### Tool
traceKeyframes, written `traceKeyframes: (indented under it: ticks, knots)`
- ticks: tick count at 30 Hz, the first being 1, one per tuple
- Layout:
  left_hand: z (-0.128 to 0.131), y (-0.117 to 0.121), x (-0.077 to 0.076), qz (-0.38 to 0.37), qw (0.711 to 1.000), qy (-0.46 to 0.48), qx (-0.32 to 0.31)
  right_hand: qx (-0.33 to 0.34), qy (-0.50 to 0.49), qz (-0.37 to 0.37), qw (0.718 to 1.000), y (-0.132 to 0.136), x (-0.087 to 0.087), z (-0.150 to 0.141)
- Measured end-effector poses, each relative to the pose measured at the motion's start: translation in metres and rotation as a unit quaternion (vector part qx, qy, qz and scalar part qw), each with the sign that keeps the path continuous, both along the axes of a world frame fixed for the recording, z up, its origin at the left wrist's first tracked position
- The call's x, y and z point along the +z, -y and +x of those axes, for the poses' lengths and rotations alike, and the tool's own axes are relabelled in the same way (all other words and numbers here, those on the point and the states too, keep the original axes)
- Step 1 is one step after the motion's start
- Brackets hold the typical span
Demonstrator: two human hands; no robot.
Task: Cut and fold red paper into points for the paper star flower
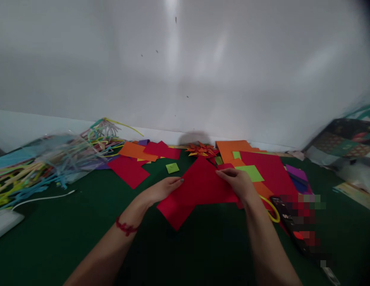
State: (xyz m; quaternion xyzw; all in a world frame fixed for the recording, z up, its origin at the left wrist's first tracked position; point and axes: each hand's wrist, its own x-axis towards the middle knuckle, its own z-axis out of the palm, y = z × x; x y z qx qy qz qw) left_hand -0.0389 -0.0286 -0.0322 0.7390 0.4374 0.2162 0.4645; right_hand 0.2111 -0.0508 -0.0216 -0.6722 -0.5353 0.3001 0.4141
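Note:
Between my two hands is a red sheet of paper [202, 182], pinched at its left edge by my left hand [165, 188] and near its upper right edge by my right hand [237, 180]. Another red corner pokes out below it at the lower left; whether it is a second sheet or a fold I cannot tell. Just beyond the sheet sits an orange and red folded paper piece with many points [201, 149]. A small green folded square [172, 168] lies close to my left hand, and a light green paper [250, 173] is beside my right hand.
Orange [137, 151] and red sheets [129, 171] lie at left, near bagged colourful pipe cleaners [92, 151]. On the right are a large red sheet [271, 169], yellow scissor-like loop [274, 216], phone [287, 218] and purple paper [296, 173]. A white device with cable [6, 222] rests at lower left.

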Motion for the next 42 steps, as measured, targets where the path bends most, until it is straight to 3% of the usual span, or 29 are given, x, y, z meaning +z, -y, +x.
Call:
traceKeyframes:
  ticks: [2,4,5,9,11,14,21,28,36,42]
  knots:
    - [0.004,0.007,-0.010,0.061,0.991,-0.076,0.088,-0.011,0.009,-0.012,1.000,-0.004,-0.019,0.008]
    - [0.010,0.023,-0.022,0.126,0.976,-0.121,0.133,-0.017,0.023,-0.037,0.999,-0.005,-0.040,0.017]
    - [0.014,0.034,-0.028,0.166,0.968,-0.141,0.123,-0.028,0.026,-0.045,0.998,-0.005,-0.050,0.022]
    - [0.027,0.074,-0.056,0.254,0.942,-0.202,-0.081,-0.050,0.030,-0.078,0.995,0.000,-0.081,0.036]
    - [0.028,0.083,-0.070,0.256,0.931,-0.238,-0.109,-0.055,0.033,-0.090,0.994,0.002,-0.091,0.038]
    - [0.025,0.082,-0.087,0.252,0.923,-0.281,-0.082,-0.063,0.044,-0.104,0.992,0.004,-0.100,0.039]
    - [0.018,0.070,-0.098,0.253,0.914,-0.316,-0.023,-0.076,0.089,-0.114,0.987,0.006,-0.103,0.034]
    - [0.020,0.083,-0.095,0.260,0.894,-0.356,0.081,-0.074,0.135,-0.110,0.982,0.010,-0.099,0.029]
    - [0.021,0.088,-0.095,0.205,0.902,-0.375,0.059,-0.070,0.186,-0.113,0.974,0.014,-0.096,0.021]
    - [0.021,0.087,-0.094,0.228,0.898,-0.372,0.053,-0.097,0.280,-0.079,0.952,0.021,-0.093,0.002]
